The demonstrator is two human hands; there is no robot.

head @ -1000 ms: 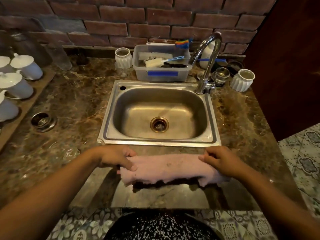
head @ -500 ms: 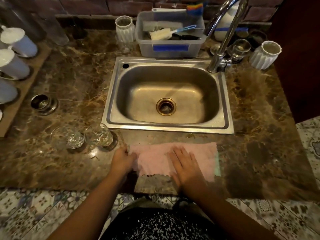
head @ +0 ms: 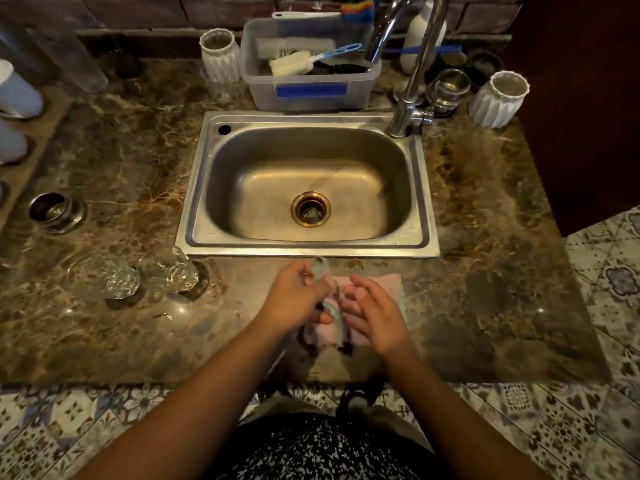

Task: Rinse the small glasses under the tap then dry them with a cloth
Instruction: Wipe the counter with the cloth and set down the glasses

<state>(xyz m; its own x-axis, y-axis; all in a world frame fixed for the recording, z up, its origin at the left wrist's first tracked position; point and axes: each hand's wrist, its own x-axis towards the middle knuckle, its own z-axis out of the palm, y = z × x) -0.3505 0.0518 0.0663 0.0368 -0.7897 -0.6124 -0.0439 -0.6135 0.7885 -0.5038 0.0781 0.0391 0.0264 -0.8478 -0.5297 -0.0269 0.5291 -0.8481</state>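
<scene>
A pink cloth (head: pixel 384 285) lies on the counter in front of the sink (head: pixel 308 247). My left hand (head: pixel 294 299) pinches the cloth's left edge and lifts it over toward the right. My right hand (head: pixel 374 310) hovers flat over the cloth with its fingers apart. Two small clear glasses (head: pixel 117 280) (head: pixel 175 271) lie on their sides on the counter, left of my hands. The chrome tap (head: pixel 412 81) curves up at the sink's back right; no water runs from it.
A plastic tub (head: pixel 311 88) with brushes stands behind the sink. White ribbed cups (head: pixel 220 57) (head: pixel 498 98) flank it, and a glass jar (head: pixel 450 88) sits by the tap. A metal bowl (head: pixel 52 209) and white cups (head: pixel 17 91) are at the left. A dark cabinet (head: pixel 588 98) rises at right.
The cloth lay spread flat under both hands; now my left hand has picked up its left edge and folded it over, and my right hand has lifted off it.
</scene>
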